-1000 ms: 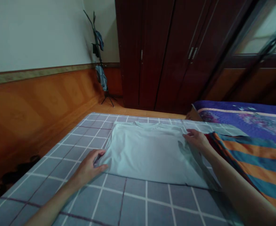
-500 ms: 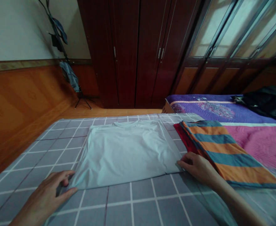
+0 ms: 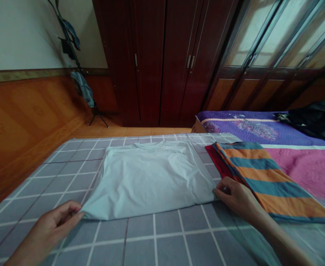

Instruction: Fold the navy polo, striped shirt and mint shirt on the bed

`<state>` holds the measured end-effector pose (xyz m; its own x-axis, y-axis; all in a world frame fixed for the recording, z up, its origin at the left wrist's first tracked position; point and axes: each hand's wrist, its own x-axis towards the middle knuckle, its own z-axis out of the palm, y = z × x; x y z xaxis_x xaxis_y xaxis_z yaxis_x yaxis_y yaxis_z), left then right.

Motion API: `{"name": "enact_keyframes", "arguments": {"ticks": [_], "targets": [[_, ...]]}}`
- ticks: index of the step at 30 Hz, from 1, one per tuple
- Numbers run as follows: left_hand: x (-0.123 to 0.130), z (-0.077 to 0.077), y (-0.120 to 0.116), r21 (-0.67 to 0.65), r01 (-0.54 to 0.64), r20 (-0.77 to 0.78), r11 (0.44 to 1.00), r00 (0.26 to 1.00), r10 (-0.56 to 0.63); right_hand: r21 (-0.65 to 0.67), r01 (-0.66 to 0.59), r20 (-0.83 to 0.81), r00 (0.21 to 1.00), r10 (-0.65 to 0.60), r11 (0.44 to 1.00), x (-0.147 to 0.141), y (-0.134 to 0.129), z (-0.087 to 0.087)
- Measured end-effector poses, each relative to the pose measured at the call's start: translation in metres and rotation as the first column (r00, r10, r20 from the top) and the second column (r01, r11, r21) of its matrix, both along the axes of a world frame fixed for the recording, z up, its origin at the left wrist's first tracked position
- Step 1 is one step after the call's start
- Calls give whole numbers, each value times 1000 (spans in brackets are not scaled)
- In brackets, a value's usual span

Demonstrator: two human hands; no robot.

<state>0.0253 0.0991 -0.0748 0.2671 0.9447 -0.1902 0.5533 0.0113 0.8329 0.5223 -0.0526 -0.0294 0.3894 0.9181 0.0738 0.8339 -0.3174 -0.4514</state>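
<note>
In the head view, the left hand [image 3: 47, 231] had its thumb and fingertips together, clamped on the near left corner of a pale shirt [image 3: 148, 177], and the cloth narrowed to a point where it met that grip. The right hand [image 3: 236, 194] was likewise pinched closed, its thumb and fingers at the shirt's near right corner. The shirt lay spread between the two hands and reached away beyond them, its neckline on the far side and its near edge running slightly aslant from one hand to the other; soft creases crossed its surface. Under the shirt and beneath both hands was a grey checked cloth [image 3: 109, 245] with white lines and some darker ones. Just beyond the right hand and to its right lay a folded garment [image 3: 264, 171] in orange and blue stripes, with red fabric [image 3: 220, 162] showing along the side nearest the shirt. Farther off past the right hand was a purple and pink bedcover [image 3: 298, 162] with a black item [image 3: 314, 116] on it, too dark to make out. Well ahead of both hands stood a dark red wardrobe [image 3: 148, 74], and far beyond the left hand hung a blue cloth [image 3: 82, 88] on a stand.
</note>
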Motion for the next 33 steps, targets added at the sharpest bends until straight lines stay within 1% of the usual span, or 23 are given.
{"name": "enact_keyframes", "arguments": {"ticks": [1, 2, 4, 6, 9, 12, 14, 16, 19, 22, 25, 29, 31, 33], "targets": [[-1, 1, 1, -78, 7, 37, 997, 999, -4, 13, 3, -45, 999, -3, 1000, 0, 0, 1], [-3, 2, 3, -128, 4, 60, 992, 998, 4, 17, 5, -105, 994, -4, 1000, 0, 0, 2], [-3, 3, 4, -183, -43, 120, 982, 991, 66, -7, 20, -256, 967, -21, 1000, 0, 1, 4], [-1, 3, 2, -199, -80, 184, 977, 976, 118, -80, 52, -407, 910, -80, 995, -1, 0, 5], [5, 7, -2, -224, -75, 234, 972, 964, 129, -155, 91, -576, 801, -165, 984, -1, -1, 7], [9, 11, -6, -236, -47, 238, 971, 966, 105, -155, 111, -677, 712, -187, 982, 0, -1, 7], [10, 12, -7, -242, -28, 228, 970, 970, 84, -149, 130, -708, 678, -198, 980, 1, 0, 7], [11, 14, -8, -239, -9, 218, 971, 974, 63, -139, 144, -723, 661, -199, 980, 1, 1, 7], [16, 16, -10, -167, -26, 229, 986, 971, 64, -107, 153, -723, 666, -183, 982, 3, 2, 3], [23, 20, -10, -83, -24, 234, 996, 971, 43, -105, 123, -715, 681, -161, 987, 5, 2, -4], [25, 22, -10, -58, -7, 205, 998, 979, 18, -126, 89, -696, 701, -153, 988, 4, 2, -10], [21, 15, -7, -5, 17, 95, 1000, 995, -16, -136, 44, -596, 794, -117, 990, 1, 3, -11], [18, 8, -6, 40, 3, 51, 999, 999, -6, -130, 51, -566, 816, -116, 990, 2, 2, -11], [15, 3, -7, 54, 0, 16, 999, 1000, -1, -111, 68, -554, 824, -118, 991, 4, 1, -12]]}}
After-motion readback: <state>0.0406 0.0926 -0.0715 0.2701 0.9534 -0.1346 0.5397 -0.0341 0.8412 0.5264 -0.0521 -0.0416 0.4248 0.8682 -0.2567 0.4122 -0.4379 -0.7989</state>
